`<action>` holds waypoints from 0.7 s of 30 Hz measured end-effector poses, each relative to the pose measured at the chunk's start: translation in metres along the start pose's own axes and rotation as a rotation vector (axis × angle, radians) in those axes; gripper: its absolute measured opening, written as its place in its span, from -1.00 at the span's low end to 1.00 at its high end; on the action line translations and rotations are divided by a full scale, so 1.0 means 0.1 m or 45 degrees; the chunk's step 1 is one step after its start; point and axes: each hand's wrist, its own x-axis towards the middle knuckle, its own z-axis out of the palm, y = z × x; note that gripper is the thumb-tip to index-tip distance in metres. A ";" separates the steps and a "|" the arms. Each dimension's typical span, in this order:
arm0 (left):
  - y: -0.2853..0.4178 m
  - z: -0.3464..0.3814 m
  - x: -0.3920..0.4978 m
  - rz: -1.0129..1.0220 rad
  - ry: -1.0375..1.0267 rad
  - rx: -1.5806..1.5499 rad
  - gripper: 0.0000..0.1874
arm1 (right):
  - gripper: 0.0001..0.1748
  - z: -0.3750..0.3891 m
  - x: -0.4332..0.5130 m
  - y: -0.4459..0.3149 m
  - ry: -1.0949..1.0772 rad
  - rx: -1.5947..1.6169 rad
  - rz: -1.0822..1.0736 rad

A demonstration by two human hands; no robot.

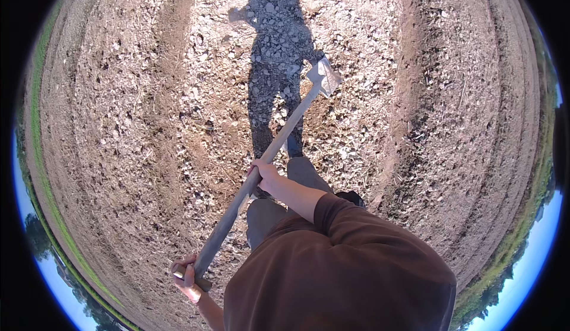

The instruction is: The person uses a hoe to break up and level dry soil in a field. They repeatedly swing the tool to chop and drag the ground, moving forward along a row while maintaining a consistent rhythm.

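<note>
A spade with a wooden shaft [228,215] slants across the view from lower left to upper right. Around the crosswise wooden grip [180,272] at its near end, my left hand [189,281] is closed. My right hand [268,178] wraps the shaft near its middle, in front of my legs. The metal blade [330,78] lies at the far end, beyond my feet and at the edge of my shadow. Whether the blade touches the soil or hangs just over it, I cannot tell.
Dry, stony soil [213,108] with scattered straw surrounds me. Shallow wheel-track-like strips run along the left [171,50] and right [403,77]. My shadow [280,37] falls straight ahead. A green grass strip [42,170] borders the field at the far left, with trees [494,293] at lower right.
</note>
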 end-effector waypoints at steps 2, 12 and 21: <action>0.12 -0.12 0.03 0.035 0.028 -0.008 -0.68 | -0.89 0.10 -0.14 0.08 -0.013 0.028 0.043; 0.23 3.18 0.72 0.274 -0.768 -0.428 -0.71 | -0.85 0.21 0.32 -2.59 -0.380 0.336 -0.634; 0.78 2.61 0.55 0.305 -0.811 -0.335 -0.66 | -0.86 0.40 -0.27 -2.10 -0.504 0.521 -0.445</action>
